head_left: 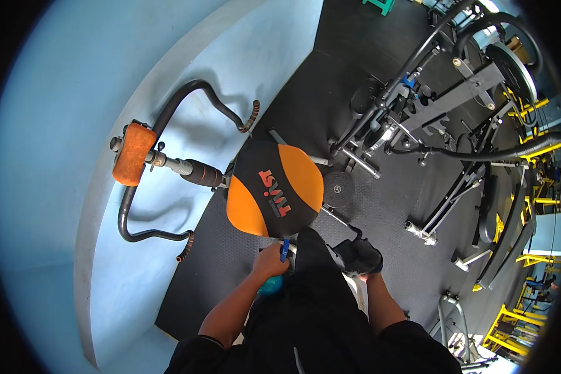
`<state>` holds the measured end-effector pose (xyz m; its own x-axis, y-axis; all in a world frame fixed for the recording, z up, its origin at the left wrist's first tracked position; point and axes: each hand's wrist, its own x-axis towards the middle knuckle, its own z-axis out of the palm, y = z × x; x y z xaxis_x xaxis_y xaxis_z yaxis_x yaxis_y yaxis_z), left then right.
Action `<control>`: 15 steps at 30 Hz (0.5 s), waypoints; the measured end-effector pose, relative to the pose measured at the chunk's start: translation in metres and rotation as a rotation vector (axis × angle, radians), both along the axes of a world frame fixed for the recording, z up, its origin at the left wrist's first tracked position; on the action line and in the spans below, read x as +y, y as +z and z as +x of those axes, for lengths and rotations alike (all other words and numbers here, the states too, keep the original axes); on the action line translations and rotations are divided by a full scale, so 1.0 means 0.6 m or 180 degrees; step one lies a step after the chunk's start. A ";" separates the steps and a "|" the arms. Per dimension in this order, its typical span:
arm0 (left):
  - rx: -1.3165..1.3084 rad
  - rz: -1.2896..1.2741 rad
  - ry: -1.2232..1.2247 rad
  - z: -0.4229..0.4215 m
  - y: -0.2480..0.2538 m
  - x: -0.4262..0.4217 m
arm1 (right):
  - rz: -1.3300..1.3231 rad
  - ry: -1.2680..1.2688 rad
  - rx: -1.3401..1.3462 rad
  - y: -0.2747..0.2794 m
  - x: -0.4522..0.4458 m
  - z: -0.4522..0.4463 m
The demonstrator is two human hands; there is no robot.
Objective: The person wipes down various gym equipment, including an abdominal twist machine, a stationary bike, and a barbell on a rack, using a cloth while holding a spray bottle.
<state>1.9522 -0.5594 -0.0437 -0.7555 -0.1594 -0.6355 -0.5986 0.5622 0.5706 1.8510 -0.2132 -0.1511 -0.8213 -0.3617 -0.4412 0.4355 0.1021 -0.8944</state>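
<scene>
My left hand (270,262) is closed around the neck of a spray bottle, just below the near edge of an orange and black padded seat (302,165). The spray bottle's blue head (285,250) sticks up past the fingers, and part of its turquoise body (270,285) shows under the hand. In my right hand (364,278) is a dark grey cloth (358,254), bunched up and covering most of the fingers. The seat carries the lettering "TWIST". My dark-clothed leg reaches up to its near edge, between the two hands.
Left of the seat, black curved handlebars (128,209) and an orange pad (134,154) stand against a light blue wall (196,134). Weight machines (442,100) fill the right side. A round black plate (338,189) lies on the black rubber floor (380,206).
</scene>
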 end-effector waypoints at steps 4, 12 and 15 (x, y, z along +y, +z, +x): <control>0.0466 -0.0408 0.0704 0.016 -0.007 -0.003 | 0.0824 0.0080 0.0861 -0.083 -0.029 -0.047; -0.0238 -0.0374 0.1147 0.024 -0.046 -0.043 | -0.1566 -0.1288 -0.1772 -0.089 -0.141 -0.152; -0.0269 -0.0148 0.0998 -0.008 -0.059 -0.041 | -0.1979 -0.0927 -0.2214 -0.152 -0.108 -0.165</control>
<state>1.9475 -0.5840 -0.0791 -0.6099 -0.4062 -0.6805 -0.7908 0.3672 0.4896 1.7519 -0.2783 -0.2420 -0.5438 -0.5180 -0.6603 0.8199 -0.4959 -0.2862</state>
